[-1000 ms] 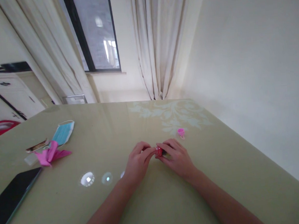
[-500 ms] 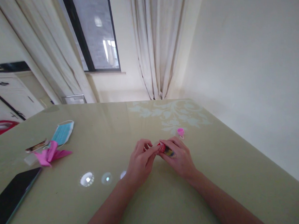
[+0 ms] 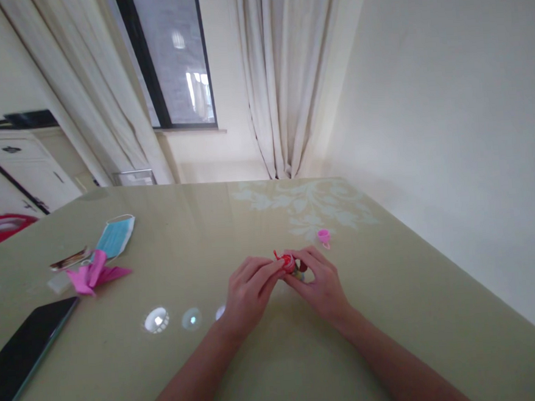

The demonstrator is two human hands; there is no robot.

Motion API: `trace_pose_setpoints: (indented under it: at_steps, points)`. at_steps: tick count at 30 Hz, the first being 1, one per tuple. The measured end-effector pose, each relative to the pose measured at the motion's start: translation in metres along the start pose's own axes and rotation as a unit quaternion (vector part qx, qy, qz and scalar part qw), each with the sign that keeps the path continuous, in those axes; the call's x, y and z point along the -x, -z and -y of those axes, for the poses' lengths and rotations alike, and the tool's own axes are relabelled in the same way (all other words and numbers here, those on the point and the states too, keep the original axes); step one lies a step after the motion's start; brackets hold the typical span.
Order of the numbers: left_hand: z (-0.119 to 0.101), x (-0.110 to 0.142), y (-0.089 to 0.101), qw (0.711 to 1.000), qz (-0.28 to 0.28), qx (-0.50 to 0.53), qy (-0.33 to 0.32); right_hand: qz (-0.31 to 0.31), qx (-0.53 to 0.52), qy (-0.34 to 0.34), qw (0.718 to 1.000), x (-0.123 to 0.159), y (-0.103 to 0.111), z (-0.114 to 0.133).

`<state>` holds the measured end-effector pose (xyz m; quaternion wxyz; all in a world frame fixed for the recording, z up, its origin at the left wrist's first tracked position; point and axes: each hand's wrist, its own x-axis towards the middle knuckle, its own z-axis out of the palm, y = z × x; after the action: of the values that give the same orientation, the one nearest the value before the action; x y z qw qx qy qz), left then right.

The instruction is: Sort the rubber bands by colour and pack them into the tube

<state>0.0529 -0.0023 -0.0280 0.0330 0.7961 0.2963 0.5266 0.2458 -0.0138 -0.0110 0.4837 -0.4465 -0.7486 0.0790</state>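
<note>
Both my hands meet at the middle of the olive-green table (image 3: 394, 314). My right hand (image 3: 322, 285) is closed round a small red tube-like object (image 3: 291, 264) with a colourful label. My left hand (image 3: 249, 290) pinches its red end with thumb and fingertips. What exactly the small object is I cannot make out. A small pink cap (image 3: 324, 236) lies on the table just beyond my right hand.
At the left lie a blue face mask (image 3: 114, 235), a pink folded paper piece (image 3: 94, 275), a small flat packet (image 3: 67, 260) and a dark phone (image 3: 24, 352). A wall runs along the table's right side; curtains and a window stand behind.
The small red object has tilted up between my fingers, and its red end now shows above them. My hands stayed in the same spot.
</note>
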Motion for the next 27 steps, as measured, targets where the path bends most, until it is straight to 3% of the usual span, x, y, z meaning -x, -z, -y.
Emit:
trace_pose_setpoints:
  at_steps: [10,15,19,27]
  points:
    - [-0.003,0.002,-0.003,0.997,-0.053,-0.017,0.054,0.006,-0.01,-0.009,1.0,0.0,-0.001,0.002]
    - [-0.007,-0.003,-0.004,0.987,-0.076,0.0,0.144,0.002,-0.005,-0.009,1.0,0.0,-0.002,0.0]
    - [-0.012,-0.004,-0.005,0.98,-0.063,-0.001,0.189,0.005,-0.009,-0.013,1.0,0.0,-0.002,-0.001]
    - [-0.014,0.001,-0.008,0.991,-0.014,-0.006,0.135,0.008,-0.014,-0.012,1.0,-0.001,0.0,0.002]
